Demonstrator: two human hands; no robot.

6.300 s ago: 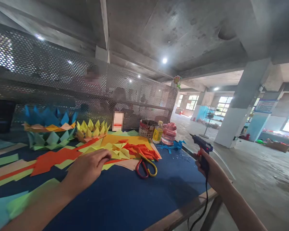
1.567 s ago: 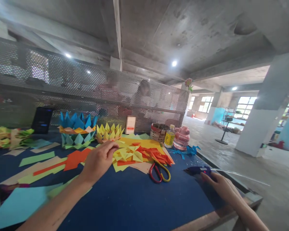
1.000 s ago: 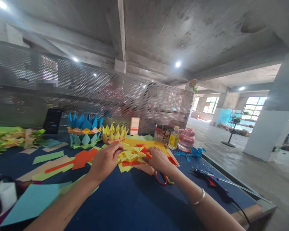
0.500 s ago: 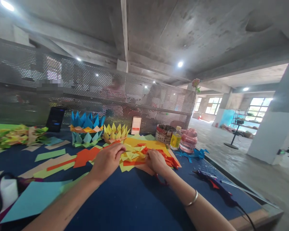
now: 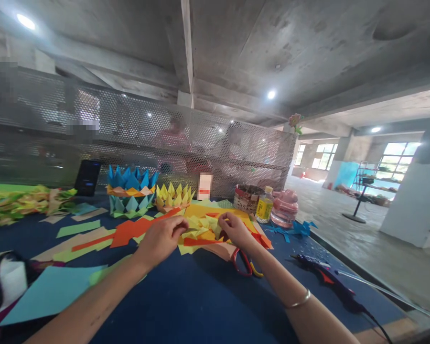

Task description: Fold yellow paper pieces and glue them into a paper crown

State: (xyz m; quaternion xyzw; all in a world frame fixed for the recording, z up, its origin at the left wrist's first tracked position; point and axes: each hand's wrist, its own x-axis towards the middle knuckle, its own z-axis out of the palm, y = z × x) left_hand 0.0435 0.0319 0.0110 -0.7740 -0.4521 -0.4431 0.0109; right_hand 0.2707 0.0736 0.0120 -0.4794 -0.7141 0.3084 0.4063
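Note:
My left hand [image 5: 163, 237] and my right hand [image 5: 235, 230] are both closed on a folded yellow paper piece [image 5: 199, 227], one at each end. It sits on a pile of yellow and orange folded paper [image 5: 218, 236] on the blue table [image 5: 200, 296]. Red and yellow scissors [image 5: 245, 265] lie just under my right wrist. The dark blue glue gun [image 5: 322, 274] lies on the table to the right, apart from my hands.
Finished paper crowns in blue [image 5: 131, 191] and yellow [image 5: 174, 196] stand at the back. A round tin [image 5: 246, 197], a yellow bottle [image 5: 264, 208] and a pink jar [image 5: 284, 209] stand behind the pile. Loose paper strips [image 5: 79, 229] lie left. A perforated metal screen [image 5: 146, 138] backs the table.
My right hand set the glue gun down on the table and moved left to the yellow folded piece. Both hands have since drawn closer on it and lifted its right end.

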